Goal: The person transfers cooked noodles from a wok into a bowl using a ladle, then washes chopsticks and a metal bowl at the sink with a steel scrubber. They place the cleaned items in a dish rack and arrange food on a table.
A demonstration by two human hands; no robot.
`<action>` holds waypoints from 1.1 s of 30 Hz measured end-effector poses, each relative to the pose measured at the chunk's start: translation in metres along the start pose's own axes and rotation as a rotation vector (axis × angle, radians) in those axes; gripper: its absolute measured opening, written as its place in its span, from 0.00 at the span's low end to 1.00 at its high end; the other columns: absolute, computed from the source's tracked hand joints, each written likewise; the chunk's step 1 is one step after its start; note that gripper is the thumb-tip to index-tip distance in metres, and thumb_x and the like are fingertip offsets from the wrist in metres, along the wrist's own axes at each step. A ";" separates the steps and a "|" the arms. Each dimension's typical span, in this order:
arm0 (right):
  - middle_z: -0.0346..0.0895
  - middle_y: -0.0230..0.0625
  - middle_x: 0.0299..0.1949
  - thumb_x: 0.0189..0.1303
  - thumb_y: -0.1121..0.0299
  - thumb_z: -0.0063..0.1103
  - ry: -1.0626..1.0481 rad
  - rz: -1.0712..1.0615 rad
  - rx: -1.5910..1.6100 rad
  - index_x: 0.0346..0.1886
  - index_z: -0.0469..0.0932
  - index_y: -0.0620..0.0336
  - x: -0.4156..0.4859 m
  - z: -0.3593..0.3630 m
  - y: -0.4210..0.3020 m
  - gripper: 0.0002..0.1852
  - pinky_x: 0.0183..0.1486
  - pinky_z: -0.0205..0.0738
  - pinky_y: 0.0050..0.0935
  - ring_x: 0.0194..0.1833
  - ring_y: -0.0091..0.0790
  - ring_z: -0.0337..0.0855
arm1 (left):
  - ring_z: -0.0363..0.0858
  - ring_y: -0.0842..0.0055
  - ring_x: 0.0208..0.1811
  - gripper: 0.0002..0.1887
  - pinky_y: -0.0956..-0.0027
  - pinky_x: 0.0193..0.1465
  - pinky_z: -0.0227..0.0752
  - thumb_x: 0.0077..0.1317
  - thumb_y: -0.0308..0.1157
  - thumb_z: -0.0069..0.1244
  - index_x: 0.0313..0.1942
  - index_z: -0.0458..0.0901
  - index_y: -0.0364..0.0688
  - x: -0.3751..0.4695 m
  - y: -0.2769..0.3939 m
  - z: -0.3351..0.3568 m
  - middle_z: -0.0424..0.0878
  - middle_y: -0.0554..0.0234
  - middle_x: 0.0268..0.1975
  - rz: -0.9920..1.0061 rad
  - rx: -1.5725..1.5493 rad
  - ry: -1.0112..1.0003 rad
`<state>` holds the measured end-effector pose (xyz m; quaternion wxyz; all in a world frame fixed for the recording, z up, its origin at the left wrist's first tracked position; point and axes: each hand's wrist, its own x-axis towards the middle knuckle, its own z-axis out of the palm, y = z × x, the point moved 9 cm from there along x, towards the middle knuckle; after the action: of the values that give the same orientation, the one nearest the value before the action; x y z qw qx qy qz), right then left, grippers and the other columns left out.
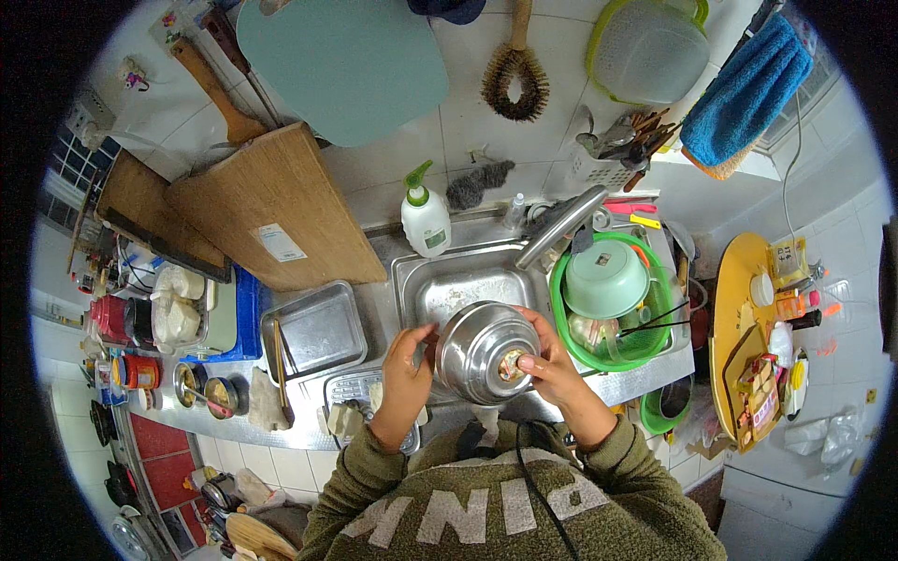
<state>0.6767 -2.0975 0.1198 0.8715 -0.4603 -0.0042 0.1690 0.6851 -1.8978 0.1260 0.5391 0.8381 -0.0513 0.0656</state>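
Note:
Both my hands hold a stainless steel bowl over the near edge of the sink, its base turned up towards me. My left hand grips the bowl's left side, the fingertips partly hidden behind it. On the right side, my right hand has its thumb at a small label on the base. Beyond the bowl lies the steel sink basin, with the faucet reaching over its right corner. A white pump bottle with a green top stands behind the basin.
Right of the sink, a green basin holds a pale green bowl and chopsticks. A metal tray and wooden cutting board are at left. Above hang a brush and a blue towel.

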 end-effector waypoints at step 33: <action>0.67 0.49 0.59 0.46 0.59 0.71 0.247 0.499 -1.795 0.72 0.47 0.64 0.065 -0.254 0.253 0.53 0.59 0.67 0.46 0.60 0.51 0.69 | 0.76 0.80 0.38 0.04 0.74 0.42 0.71 0.70 0.27 0.46 0.43 0.76 0.40 -0.088 -0.155 0.029 0.79 0.68 0.38 -0.852 -0.796 0.190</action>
<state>0.7059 -2.1505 -0.2396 0.1235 -0.9625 0.0583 0.2343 0.6246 -1.8588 -0.0395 0.7931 0.5088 0.3176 -0.1062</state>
